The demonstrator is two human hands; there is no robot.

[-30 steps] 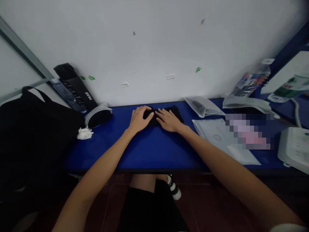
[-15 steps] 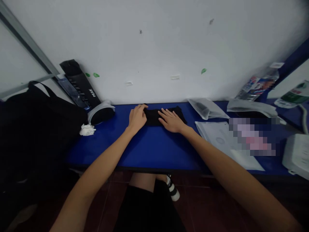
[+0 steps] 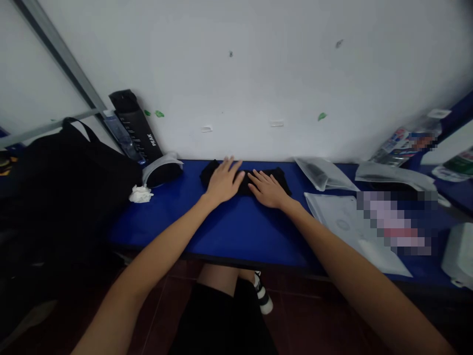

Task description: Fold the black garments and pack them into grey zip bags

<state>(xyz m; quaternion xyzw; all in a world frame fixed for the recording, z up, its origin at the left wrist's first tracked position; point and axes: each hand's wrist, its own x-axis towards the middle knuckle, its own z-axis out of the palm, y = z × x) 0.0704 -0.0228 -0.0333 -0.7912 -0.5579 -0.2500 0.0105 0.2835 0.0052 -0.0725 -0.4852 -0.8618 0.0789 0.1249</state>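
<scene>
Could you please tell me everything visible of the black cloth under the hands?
The black cloth is plain, soft-looking fabric in a narrow strip with bunched ends. It lies along the back of the blue table, near the wall. The right hand rests on its right part; the left hand is spread over its left part, contact unclear. Folds are too dark to tell.

Over there, the black cloth (image 3: 245,185) lies as a long, low strip, running left to right near the back edge of the blue table (image 3: 236,229), partly covered, its left end bunched.
</scene>
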